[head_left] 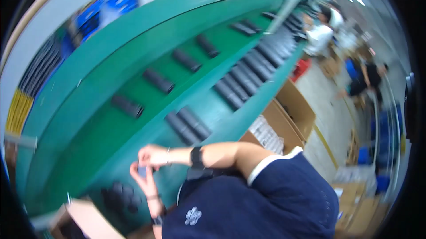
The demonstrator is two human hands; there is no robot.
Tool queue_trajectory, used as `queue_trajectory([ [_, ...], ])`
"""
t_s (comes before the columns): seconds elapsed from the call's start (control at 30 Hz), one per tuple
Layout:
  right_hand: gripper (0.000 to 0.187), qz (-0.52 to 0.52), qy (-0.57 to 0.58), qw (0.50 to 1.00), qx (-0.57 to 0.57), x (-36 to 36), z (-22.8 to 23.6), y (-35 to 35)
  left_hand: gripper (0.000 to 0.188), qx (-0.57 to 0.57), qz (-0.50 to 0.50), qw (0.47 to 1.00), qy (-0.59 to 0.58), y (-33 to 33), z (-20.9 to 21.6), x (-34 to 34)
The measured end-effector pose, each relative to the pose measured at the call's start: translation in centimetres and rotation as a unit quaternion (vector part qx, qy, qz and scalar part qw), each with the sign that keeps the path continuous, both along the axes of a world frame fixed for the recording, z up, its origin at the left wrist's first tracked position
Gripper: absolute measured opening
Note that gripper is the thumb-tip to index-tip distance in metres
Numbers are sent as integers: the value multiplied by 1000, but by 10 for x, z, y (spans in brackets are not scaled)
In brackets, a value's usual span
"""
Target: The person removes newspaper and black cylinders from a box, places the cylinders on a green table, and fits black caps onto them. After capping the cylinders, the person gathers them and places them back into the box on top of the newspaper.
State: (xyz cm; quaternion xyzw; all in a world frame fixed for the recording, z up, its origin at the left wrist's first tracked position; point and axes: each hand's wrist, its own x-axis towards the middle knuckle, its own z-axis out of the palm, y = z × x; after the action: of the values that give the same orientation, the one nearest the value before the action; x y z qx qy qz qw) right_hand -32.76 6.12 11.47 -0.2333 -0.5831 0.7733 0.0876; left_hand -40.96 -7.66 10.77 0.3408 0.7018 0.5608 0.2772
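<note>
My left hand (pixel 143 180) and my right hand (pixel 153 155) meet over the near part of the green table. Between their fingers is a small blue-grey piece (pixel 142 170); blur hides its exact kind. My left fingers hold it from below, while the right ones close on it from above. Beside my left hand lie several small black round parts (pixel 120 197) in a loose heap. Two dark cylinders (pixel 187 125) rest side by side on the table, just beyond my right forearm.
Farther along stands a row of dark cylinders (pixel 243 79). Others lie spaced out on the green conveyor belt (pixel 100 134). An open cardboard box (pixel 95 219) is at lower left, another box (pixel 304 114) at right. People (pixel 320 37) work at the far end.
</note>
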Motion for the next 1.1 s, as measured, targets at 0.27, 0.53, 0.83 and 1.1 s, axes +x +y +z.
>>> queue_trajectory([
  [0.27, 25, 41, -41, 997, -55, 25, 9, 33, 62, 69, -92, 975, -190, 7, 2, -28],
  [0.53, 80, 207, -8, 970, 130, 19, -5, 8, 67, 274, -52, 844, -458, -20, 36, -36],
  [0.83, 69, 88, 65, 905, 411, -12, -10, 2, 67, 150, -106, 983, 0, -30, 38, -36],
  [1.1, 59, 77, 56, 803, 589, -14, 21, 11, 75, 188, -102, 959, -187, -48, 18, -53],
])
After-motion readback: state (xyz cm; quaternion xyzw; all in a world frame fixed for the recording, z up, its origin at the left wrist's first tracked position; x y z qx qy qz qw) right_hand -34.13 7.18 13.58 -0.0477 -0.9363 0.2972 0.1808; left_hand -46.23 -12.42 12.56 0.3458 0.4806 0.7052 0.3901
